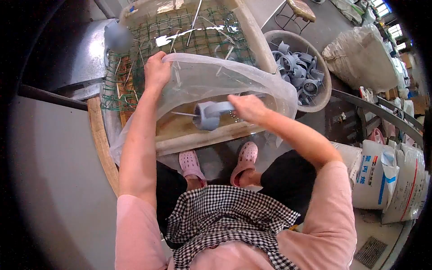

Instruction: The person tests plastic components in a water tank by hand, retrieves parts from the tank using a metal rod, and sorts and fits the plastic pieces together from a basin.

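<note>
My left hand (pixel 158 71) is closed on the rim of a thin, see-through plastic bag (pixel 202 74), pulling its mouth wide over the near part of a water-filled tub. In my right hand (pixel 247 108) is a grey plastic fitting (pixel 208 115), gripped by its arm at the bag's mouth. The fitting has a round cup-like end, and a thin pale stick points left from it. Whether it touches the bag's lower layer I cannot tell.
A green net (pixel 216 27) lies in the tub (pixel 252 31). Right of it, a round basin (pixel 325 81) holds several grey fittings (pixel 297 67). Printed sacks (pixel 373 175) stand by a metal rail (pixel 382 105) at the right. A stool (pixel 301 10) stands behind.
</note>
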A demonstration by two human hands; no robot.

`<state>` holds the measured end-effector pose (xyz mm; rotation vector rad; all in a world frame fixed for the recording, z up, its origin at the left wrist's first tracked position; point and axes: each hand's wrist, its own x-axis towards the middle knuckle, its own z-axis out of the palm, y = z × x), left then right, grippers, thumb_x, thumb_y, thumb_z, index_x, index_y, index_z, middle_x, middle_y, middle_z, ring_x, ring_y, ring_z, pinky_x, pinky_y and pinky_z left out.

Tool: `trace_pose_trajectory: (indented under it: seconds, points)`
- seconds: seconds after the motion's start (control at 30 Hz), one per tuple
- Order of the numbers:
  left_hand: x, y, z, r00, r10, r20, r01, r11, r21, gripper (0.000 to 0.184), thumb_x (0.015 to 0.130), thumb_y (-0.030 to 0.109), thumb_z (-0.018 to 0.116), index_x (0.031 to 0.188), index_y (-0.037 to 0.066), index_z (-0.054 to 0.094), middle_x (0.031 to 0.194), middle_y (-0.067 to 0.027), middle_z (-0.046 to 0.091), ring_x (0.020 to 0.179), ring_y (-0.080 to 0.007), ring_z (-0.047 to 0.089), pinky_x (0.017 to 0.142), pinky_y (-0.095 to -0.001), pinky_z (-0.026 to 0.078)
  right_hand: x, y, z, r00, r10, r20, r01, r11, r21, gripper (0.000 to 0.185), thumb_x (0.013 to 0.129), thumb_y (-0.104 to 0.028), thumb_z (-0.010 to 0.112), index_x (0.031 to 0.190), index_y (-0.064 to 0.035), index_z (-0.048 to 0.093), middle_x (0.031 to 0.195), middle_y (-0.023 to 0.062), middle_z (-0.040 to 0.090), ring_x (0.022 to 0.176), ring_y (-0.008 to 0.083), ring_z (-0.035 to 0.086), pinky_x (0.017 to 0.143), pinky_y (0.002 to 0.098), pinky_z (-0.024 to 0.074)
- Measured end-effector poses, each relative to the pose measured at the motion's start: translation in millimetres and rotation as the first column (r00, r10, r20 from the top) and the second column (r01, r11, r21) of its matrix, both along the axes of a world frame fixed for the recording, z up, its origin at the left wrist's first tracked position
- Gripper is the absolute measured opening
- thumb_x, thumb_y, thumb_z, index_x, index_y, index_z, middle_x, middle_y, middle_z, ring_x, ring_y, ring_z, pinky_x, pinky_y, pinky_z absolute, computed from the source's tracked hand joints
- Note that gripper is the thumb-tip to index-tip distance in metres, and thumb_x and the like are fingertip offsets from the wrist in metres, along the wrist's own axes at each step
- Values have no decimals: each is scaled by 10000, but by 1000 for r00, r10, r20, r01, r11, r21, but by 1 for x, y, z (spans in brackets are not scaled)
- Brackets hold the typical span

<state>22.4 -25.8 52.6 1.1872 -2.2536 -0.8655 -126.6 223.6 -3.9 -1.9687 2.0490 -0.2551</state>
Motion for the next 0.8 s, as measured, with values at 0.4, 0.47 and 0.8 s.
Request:
trace_pose_trajectory:
  seconds: [0.4, 0.47, 0.8]
  points:
    - [-1, 4, -8, 999, -26, -25, 23, 992, -126, 196, 758, 204, 576, 823, 23, 612, 759, -173, 617, 723, -325, 599, 659, -381, 447, 91, -76, -87, 986, 131, -108, -142, 985, -101, 255, 801, -223, 547, 975, -41, 507, 924, 120, 588, 896, 264, 603, 711, 364, 493]
    - [-2, 5, -4, 1000, -23, -19, 22, 997, -78, 187, 752, 189, 578, 842, 30, 620, 808, -182, 623, 784, -350, 595, 702, -404, 449, 97, -72, -93, 968, 251, 29, -247, 963, -109, 348, 798, -285, 575, 1022, -26, 512, 998, 141, 562, 984, 271, 561, 784, 401, 464]
    - [-3, 11, -1, 1000, -12, -24, 13, 1000, 15, 166, 755, 152, 562, 852, 31, 621, 850, -206, 625, 854, -384, 589, 733, -435, 449, -7, -21, -103, 859, 148, -490, -14, 963, 268, 252, 753, -213, 586, 956, -80, 654, 1155, 135, 520, 1188, 245, 414, 960, 445, 352]
